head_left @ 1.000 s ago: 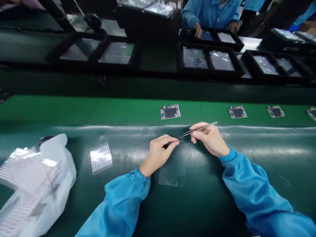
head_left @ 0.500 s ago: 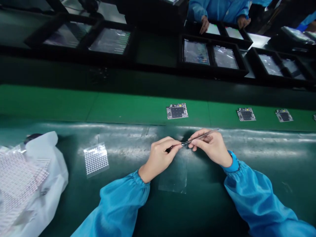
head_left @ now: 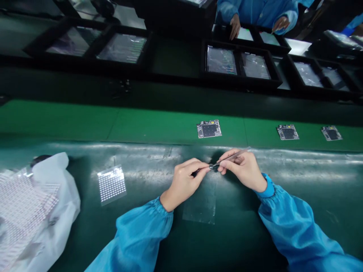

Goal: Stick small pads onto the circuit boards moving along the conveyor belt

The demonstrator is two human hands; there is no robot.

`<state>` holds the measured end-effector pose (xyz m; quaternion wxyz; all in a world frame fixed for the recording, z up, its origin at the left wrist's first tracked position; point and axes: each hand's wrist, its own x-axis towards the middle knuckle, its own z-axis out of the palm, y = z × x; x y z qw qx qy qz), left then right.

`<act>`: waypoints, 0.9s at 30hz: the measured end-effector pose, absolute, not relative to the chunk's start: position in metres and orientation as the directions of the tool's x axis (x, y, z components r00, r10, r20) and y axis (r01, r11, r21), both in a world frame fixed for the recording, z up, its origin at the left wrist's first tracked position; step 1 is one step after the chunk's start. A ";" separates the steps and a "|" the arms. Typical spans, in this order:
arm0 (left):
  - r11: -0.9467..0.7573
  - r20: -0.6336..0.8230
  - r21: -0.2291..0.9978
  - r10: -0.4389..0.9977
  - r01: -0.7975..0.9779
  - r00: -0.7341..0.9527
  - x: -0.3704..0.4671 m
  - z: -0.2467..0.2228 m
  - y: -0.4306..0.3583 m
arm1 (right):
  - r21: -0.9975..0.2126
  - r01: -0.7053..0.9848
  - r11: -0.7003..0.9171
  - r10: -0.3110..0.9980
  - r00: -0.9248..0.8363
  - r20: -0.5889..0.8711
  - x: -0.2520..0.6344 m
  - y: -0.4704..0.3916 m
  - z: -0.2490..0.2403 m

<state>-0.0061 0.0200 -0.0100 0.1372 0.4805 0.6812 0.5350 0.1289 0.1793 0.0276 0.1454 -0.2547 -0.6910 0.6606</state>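
My right hand [head_left: 243,169] is closed around a pair of metal tweezers [head_left: 231,156], whose tips point left and down. At those tips, my left hand [head_left: 187,179] pinches a tiny dark piece [head_left: 211,166], too small to make out. The two hands nearly meet above the dark green mat. Under them lies a clear plastic sheet [head_left: 200,207]. Left of my left hand is a clear sheet of small white stickers [head_left: 112,184]. Beyond the hands, a circuit board [head_left: 209,129] rests on the bright green belt.
Two more circuit boards [head_left: 287,132] lie along the belt to the right. A white plastic bag [head_left: 64,211] with printed sheets [head_left: 25,207] fills the left. Black trays [head_left: 241,75] with film-covered panels stand at the back, where a co-worker's hands [head_left: 235,27] rest near another tray.
The circuit boards on the belt have shifted slightly right, and the black trays a little left. My hands keep nearly the same pose at the tweezer tips. The co-worker's one hand has moved slightly.
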 end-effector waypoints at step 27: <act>-0.031 0.332 0.856 0.797 0.515 -0.504 -0.008 -0.011 0.020 | -0.992 0.121 0.018 0.735 -0.674 -0.069 0.022 0.273 -0.021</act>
